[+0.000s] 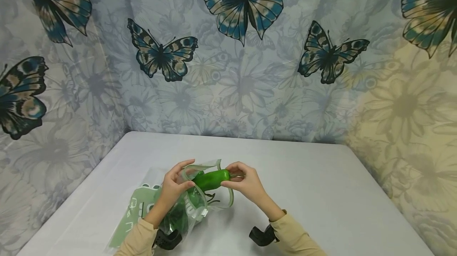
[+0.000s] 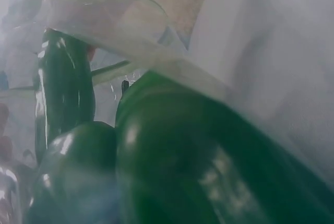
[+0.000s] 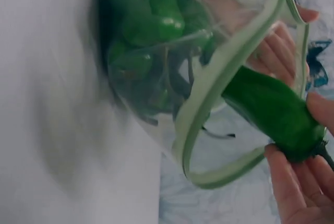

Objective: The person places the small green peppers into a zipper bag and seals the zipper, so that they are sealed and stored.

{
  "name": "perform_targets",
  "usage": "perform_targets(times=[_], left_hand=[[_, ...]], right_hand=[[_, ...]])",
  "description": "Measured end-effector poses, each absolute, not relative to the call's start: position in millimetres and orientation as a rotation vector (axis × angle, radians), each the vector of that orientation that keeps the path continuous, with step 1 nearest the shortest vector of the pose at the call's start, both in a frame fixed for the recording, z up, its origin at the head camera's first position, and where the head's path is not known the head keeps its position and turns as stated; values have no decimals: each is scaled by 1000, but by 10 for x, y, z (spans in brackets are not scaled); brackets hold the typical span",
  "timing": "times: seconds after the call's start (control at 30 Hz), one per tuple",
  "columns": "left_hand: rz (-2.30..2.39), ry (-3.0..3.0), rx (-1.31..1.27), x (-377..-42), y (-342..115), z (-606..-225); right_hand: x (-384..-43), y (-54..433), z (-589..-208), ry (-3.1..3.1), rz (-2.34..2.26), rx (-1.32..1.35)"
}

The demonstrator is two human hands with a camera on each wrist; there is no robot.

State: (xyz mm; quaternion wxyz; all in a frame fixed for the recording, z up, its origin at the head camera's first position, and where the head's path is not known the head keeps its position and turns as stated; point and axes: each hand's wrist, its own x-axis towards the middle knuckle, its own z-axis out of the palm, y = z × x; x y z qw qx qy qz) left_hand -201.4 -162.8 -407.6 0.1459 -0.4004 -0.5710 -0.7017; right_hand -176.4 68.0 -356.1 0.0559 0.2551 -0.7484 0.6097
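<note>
A clear zip bag with green trim [image 1: 231, 198] lies on the white table, its mouth spread toward the right. Several green peppers [image 3: 156, 18] are inside it, seen through the plastic in both wrist views. My left hand [image 1: 173, 184] holds the bag by its opening, thumb at the near edge and fingers at the far one. With thumb and fingers, my right hand [image 1: 250, 182] grips one long green pepper [image 1: 213, 179] near its stem end. That pepper lies across the bag's mouth, its stem pointing right; its far tip is hidden by the bag in the head view.
The white table [image 1: 321, 192] reaches back to a wall of patterned cloth [image 1: 246, 101] with butterflies. A green printed panel of the bag [image 1: 137, 208] lies flat at the left. Dark wrist cameras [image 1: 262, 235] sit close above the tabletop.
</note>
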Motion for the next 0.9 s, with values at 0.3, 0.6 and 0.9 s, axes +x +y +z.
perform_targets(times=[0.3, 0.6, 0.9], left_hand=[[-2011, -1681, -1124, -2000, -1644, -4057], [-1975, -1675, -1111, -1990, -1656, -4054], [-1956, -1721, -1103, -1990, -1636, -4025]], right_hand=[[-1735, 508, -3632, -2251, 1807, 713], [-1733, 464, -3703, -2196, 1822, 770], [-1725, 422, -3677, -2225, 1888, 788]])
